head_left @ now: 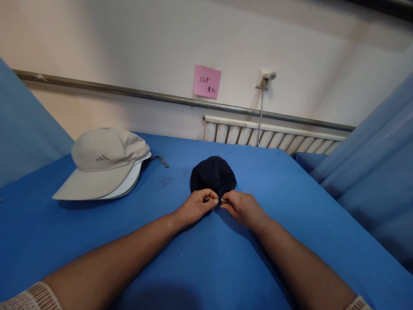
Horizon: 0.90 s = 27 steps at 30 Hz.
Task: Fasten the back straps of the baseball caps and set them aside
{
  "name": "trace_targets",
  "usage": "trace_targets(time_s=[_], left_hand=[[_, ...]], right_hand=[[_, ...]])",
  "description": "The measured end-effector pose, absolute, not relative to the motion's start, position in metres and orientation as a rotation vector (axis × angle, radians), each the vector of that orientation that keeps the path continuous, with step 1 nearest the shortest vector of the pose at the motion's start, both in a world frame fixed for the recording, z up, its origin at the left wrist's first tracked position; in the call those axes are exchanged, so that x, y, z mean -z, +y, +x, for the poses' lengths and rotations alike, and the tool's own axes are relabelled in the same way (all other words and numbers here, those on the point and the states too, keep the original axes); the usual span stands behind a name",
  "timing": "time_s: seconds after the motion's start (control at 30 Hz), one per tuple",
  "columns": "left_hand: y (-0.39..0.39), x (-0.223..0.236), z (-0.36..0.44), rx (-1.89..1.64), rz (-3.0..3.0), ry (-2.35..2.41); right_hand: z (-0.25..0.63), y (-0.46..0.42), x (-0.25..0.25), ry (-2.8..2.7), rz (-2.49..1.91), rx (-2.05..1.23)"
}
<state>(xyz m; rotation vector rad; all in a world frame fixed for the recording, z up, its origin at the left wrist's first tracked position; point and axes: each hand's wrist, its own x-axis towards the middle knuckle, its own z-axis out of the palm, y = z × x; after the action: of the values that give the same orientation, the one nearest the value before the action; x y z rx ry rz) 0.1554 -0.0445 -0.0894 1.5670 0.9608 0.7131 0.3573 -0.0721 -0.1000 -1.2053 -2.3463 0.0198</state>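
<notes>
A dark navy or black cap lies on the blue table surface in front of me, its rounded crown facing up. At its near edge my left hand pinches the cap's edge between thumb and forefinger. Just to the right, my right hand is closed in a pinch on the same near edge, and a small pale bit shows by its fingertips. The two sets of fingertips almost touch. The exact part of the cap between them is small and partly hidden by the fingers.
Stacked caps, a beige one on top with a white one below, sit at the left; a grey strap sticks out. Behind are a radiator, a metal rail, a pink note and a socket. Blue curtains hang at both sides.
</notes>
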Motion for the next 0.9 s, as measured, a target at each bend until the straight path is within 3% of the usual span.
trace_targets(time_s=[0.9], left_hand=[[-0.0494, 0.0839, 0.158, -0.707, 1.621, 1.066]], right_hand=[[0.3592, -0.0748, 0.0984, -2.364, -1.159, -0.064]])
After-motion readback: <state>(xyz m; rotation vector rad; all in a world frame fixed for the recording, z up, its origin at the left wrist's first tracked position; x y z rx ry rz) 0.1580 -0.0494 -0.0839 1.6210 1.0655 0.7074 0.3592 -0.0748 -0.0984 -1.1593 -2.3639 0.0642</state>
